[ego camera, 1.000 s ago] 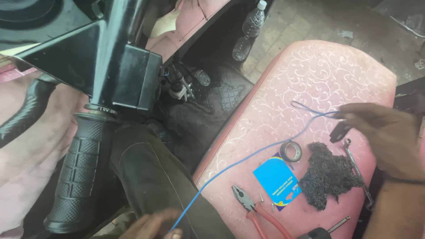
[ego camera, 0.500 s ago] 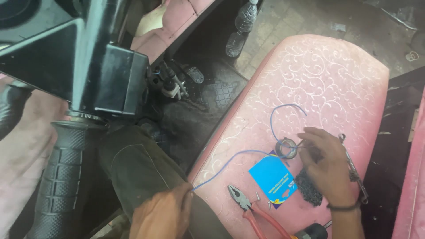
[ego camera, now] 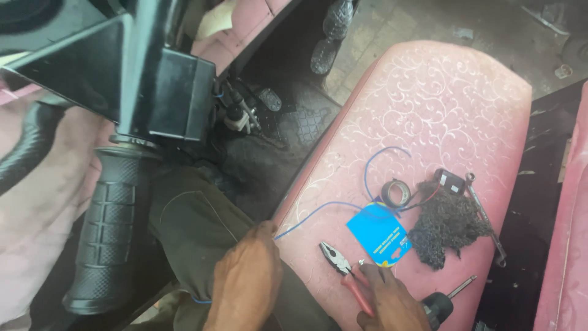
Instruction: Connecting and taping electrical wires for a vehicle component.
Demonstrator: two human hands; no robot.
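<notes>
My left hand (ego camera: 245, 285) rests on my knee at the seat's (ego camera: 441, 98) front edge, fingers curled down and pinching the blue wire (ego camera: 318, 211) where it leaves the cushion. The wire runs from my fingertips up across the pink seat, loops once above the tape roll (ego camera: 395, 193) and comes back down to it. A short bit of the same wire shows below my wrist, against my trousers (ego camera: 190, 227).

My right hand (ego camera: 389, 300) lies low on the seat with its fingers stretched forward, loose, not closed around anything. The fingertips touch the red handles of the pliers (ego camera: 343, 270), whose jaws point up and left. I cannot tell whether I actually have a hold on the handles; the palm hides them.

Just beside the pliers sits a blue card (ego camera: 376, 236), tilted, its top corner under the wire. Right of the card lies a dark cloth (ego camera: 447, 227), crumpled, touching the tape roll. A small black box (ego camera: 452, 181) with red leads sits at the cloth's upper edge, and a spanner (ego camera: 484, 214) lies along its right side. A screwdriver (ego camera: 447, 300) lies near my right wrist, tip pointing up and right.

To my left hangs 1 black grip (ego camera: 104, 239) under a black housing (ego camera: 165, 95). A bottle (ego camera: 331, 34) lies on the floor beyond.
</notes>
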